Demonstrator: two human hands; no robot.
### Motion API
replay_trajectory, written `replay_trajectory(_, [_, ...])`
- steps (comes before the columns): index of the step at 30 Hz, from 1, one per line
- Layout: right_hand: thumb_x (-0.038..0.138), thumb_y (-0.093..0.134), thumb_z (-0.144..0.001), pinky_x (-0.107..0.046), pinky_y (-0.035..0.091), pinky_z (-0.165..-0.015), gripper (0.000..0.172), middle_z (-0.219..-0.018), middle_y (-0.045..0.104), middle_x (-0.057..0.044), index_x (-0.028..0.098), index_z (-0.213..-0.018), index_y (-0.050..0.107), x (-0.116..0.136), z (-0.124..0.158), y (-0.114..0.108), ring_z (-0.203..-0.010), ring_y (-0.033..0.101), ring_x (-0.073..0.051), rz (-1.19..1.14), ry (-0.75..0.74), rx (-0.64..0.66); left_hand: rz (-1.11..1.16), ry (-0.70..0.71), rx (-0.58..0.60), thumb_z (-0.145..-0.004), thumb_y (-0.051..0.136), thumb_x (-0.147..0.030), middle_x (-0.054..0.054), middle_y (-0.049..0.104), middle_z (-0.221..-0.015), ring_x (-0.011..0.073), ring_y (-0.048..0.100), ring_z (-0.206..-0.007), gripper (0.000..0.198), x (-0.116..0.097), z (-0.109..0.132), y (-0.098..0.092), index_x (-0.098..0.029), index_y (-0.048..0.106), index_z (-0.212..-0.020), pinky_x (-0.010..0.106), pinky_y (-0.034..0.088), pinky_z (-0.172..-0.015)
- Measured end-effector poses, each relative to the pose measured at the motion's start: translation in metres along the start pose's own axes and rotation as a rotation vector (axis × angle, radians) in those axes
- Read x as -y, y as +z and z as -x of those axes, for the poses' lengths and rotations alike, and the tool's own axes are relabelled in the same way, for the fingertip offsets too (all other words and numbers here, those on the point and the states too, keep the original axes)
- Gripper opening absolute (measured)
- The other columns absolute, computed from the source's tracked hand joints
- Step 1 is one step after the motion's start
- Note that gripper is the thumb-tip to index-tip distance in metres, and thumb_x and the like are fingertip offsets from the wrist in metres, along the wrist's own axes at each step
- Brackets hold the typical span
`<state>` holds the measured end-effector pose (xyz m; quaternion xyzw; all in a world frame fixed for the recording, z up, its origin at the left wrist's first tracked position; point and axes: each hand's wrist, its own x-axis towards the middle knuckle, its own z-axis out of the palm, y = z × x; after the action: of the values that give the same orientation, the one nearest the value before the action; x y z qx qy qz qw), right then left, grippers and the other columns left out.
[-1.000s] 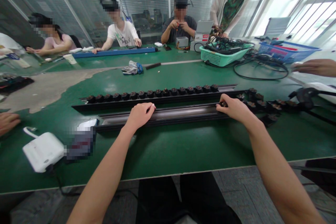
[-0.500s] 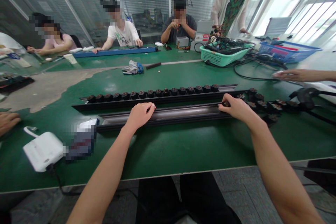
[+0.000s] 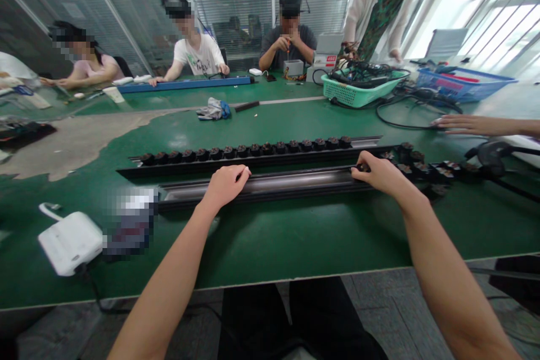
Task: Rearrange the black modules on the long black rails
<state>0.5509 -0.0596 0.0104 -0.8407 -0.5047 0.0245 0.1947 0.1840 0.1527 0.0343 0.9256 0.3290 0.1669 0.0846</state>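
— Look at the near channel (image 3: 297,181). Lying where?
— On the green table (image 3: 304,242), lengthwise under both hands, showing bare metal between them.
— Touched how?
— Covered partly by the left hand (image 3: 226,184), curled; impossible to tell whether gripping. Reached near its right end by the right hand (image 3: 375,171), pinched closed on a small dark part (image 3: 363,167).
— And farther out?
— Just beyond, see a second channel (image 3: 189,167), bearing round black parts (image 3: 242,151) in a row.

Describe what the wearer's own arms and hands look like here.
The left forearm and right forearm are bare, with no sleeves, watch or bracelet in view. The left hand and right hand wear no gloves, and no cables show on them. Any rings would be hard to make out.
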Motion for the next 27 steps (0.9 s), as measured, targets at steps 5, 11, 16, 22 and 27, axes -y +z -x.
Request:
replay_trajectory(5, [0.046,0.059,-0.079,-0.028,0.038,-0.06,0.024,-0.07,0.063,-0.001,0.025,-0.084,0.048,0.001,0.001,-0.001,-0.063,0.059,-0.02,-0.016,-0.016,-0.012,0.0,0.006,-0.008,-0.097,0.038,-0.036,0.005,0.077,-0.103,0.0245,0.07,-0.098,0.037,0.001,0.0,0.001,-0.024,0.073,-0.093,0.033,0.05,-0.087])
replay_trajectory(11, [0.047,0.059,-0.079,-0.028,0.039,-0.061,0.025,-0.069,0.062,-0.001,0.026,-0.085,0.047,-0.005,0.001,-0.003,-0.064,0.059,-0.02,-0.016,0.02,0.003,0.007,0.016,-0.017,-0.097,0.039,-0.036,0.005,0.077,-0.102,0.0243,0.07,-0.097,0.036,0.003,0.001,0.001,-0.024,0.072,-0.093,0.033,0.05,-0.086])
replay_trajectory(16, [0.047,0.059,-0.08,-0.028,0.039,-0.062,0.024,-0.072,0.064,-0.001,0.026,-0.085,0.048,-0.009,0.001,-0.002,-0.065,0.06,-0.02,-0.018,0.02,-0.011,0.009,0.007,-0.016,-0.097,0.038,-0.036,0.005,0.077,-0.103,0.0241,0.07,-0.098,0.036,0.002,0.001,0.0,-0.024,0.073,-0.093,0.033,0.05,-0.087])
replay_trajectory(22, [0.048,0.059,-0.08,-0.028,0.039,-0.062,0.025,-0.071,0.063,-0.001,0.025,-0.085,0.049,-0.013,0.0,-0.001,-0.063,0.059,-0.019,-0.033,0.011,-0.01,0.012,0.015,-0.012,-0.098,0.038,-0.036,0.005,0.077,-0.103,0.0244,0.07,-0.098,0.037,0.002,0.001,0.001,-0.024,0.072,-0.093,0.033,0.049,-0.087])
replay_trajectory(27, [0.049,0.059,-0.078,-0.028,0.038,-0.062,0.027,-0.068,0.061,0.0,0.026,-0.084,0.047,-0.015,-0.002,0.001,-0.061,0.058,-0.019,-0.052,0.015,-0.011,-0.003,0.001,0.001,-0.097,0.037,-0.037,0.006,0.077,-0.105,0.0249,0.07,-0.099,0.038,0.002,0.001,0.0,-0.023,0.072,-0.093,0.033,0.049,-0.087])
